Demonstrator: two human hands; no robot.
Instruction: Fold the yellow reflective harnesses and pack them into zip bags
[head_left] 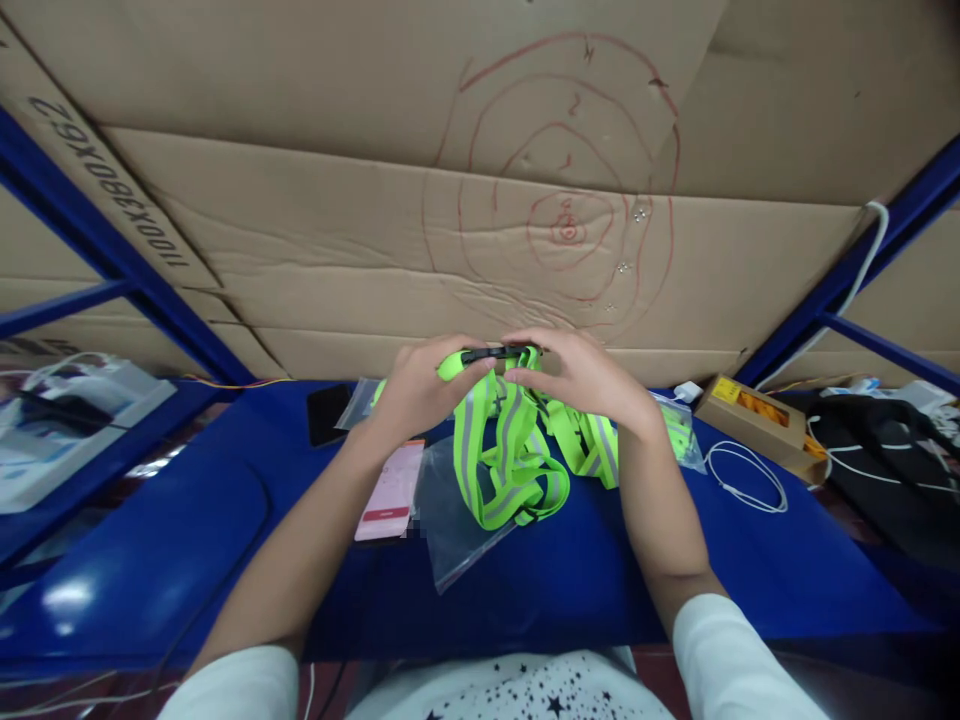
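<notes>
My left hand (424,385) is closed on a neon yellow-green reflective strap (517,420) with a grey stripe, at one end of its black plastic buckle (491,354). My right hand (581,375) grips the strap at the other end of the buckle, thumb and fingers bent around it. Below the hands the strap hangs in loops, its lower folds over a clear plastic bag (457,535). More of the yellow-green webbing (596,450) lies beside my right wrist. Whether the buckle is fully clicked together I cannot tell.
A pink card or booklet (390,490) and a black phone (326,415) lie on the blue table (555,590) at left. On the right are a bagged strap (679,430), a white cable (750,480) and an open cardboard box (761,420). Marked cardboard (337,230) stands behind.
</notes>
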